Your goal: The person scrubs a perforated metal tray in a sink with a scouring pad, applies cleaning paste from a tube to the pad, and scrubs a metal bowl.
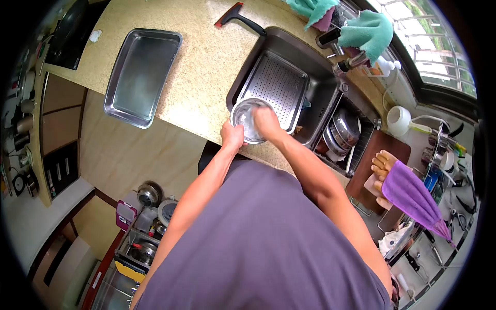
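A round metal bowl (246, 123) is tilted over the near edge of the sink, with whitish suds or water inside. My left hand (232, 135) is closed on the left side of its rim. My right hand (266, 123) reaches into the bowl from the right. Its fingers are smeared by motion, so whether they hold anything is hidden. Just beyond the bowl, a perforated metal tray (279, 85) lies in the sink (323, 85).
A deep rectangular metal pan (139, 77) sits on the counter (199, 57) to the left. A squeegee (238, 18) lies behind the sink. Right of it are a rack of pots (345, 126), a wooden board (382, 155) and a purple cloth (413, 194). Green cloths (367, 33) hang by the tap.
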Demonstrator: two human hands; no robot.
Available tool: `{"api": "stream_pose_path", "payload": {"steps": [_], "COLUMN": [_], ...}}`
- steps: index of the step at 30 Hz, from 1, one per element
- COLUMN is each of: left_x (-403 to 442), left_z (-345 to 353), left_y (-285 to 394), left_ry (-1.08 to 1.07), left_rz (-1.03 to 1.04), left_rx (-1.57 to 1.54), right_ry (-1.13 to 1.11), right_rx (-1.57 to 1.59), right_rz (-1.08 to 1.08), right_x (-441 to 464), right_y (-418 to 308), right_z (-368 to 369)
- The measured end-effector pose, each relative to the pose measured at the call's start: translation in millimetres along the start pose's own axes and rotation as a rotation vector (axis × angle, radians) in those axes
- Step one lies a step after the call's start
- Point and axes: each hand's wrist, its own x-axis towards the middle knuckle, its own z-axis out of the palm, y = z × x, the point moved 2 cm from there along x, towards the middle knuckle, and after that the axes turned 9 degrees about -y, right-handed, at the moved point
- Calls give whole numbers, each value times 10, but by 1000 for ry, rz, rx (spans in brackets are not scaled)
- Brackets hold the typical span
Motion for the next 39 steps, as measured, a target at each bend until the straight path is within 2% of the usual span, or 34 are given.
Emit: {"api": "stream_pose_path", "payload": {"steps": [1,3,5,7,9,10,11,13,14,15,17,18,21,23,25,27,28,29,32,33,35,36,37,39], "left_x": [-9,5,17,-8,-18,-16,1,8,14,7,-38,-36,-73,-13,1,2,33,29,-26,-29,-11,-25,-48,-52], "left_z": [18,19,23,20,23,23,27,24,21,13,-10,-14,23,4,2,18,40,44,30,32,54,61,55,42], "left_y": [-21,18,35,7,-25,-11,23,33,13,-14,-46,-13,110,7,-20,11,43,26,-7,-6,25,36,16,36], "left_ry": [-2,29,51,-5,8,14,19,37,25,11,12,8,27,-14,-13,29,27,19,27,20,41,44,40,30], "left_rz": [-2,-15,-33,26,9,-5,-14,5,11,17,8,10,1,17,7,8,13,21,34,39,-11,12,8,69], "left_rx": [5,-3,-9,-34,-15,-19,-27,-11,-17,-15,-6,-3,-6,-17,20,37,29,20,-3,2,19,-6,-7,-6], "right_ry": [170,150,-80,-62,191,189,41,71,35,134,144,75,80,96,136,-39,106,97,59,65,-177,-195,-173,-221], "right_rx": [22,43,48,58,75,44,73,124,76,177,38,94,189,182,145,65,139,136,-262,-262,-221,-71,130,160], "right_rz": [-27,12,-138,-98,17,4,13,-188,-124,-99,-57,-20,-253,-96,-44,-220,-297,-295,-96,-88,2,57,-67,-84], "right_x": [67,4,-78,-42,105,92,0,-78,-18,65,232,171,-35,85,172,50,-20,-16,78,39,-36,-56,-52,8], "right_y": [25,-21,-15,6,48,-10,-62,-150,-101,6,94,4,-127,-87,-86,-195,-220,-153,7,13,45,-9,-86,-47], "right_z": [-63,28,161,140,52,55,98,166,176,181,174,114,210,136,70,100,155,156,-79,-63,12,72,131,145]}}
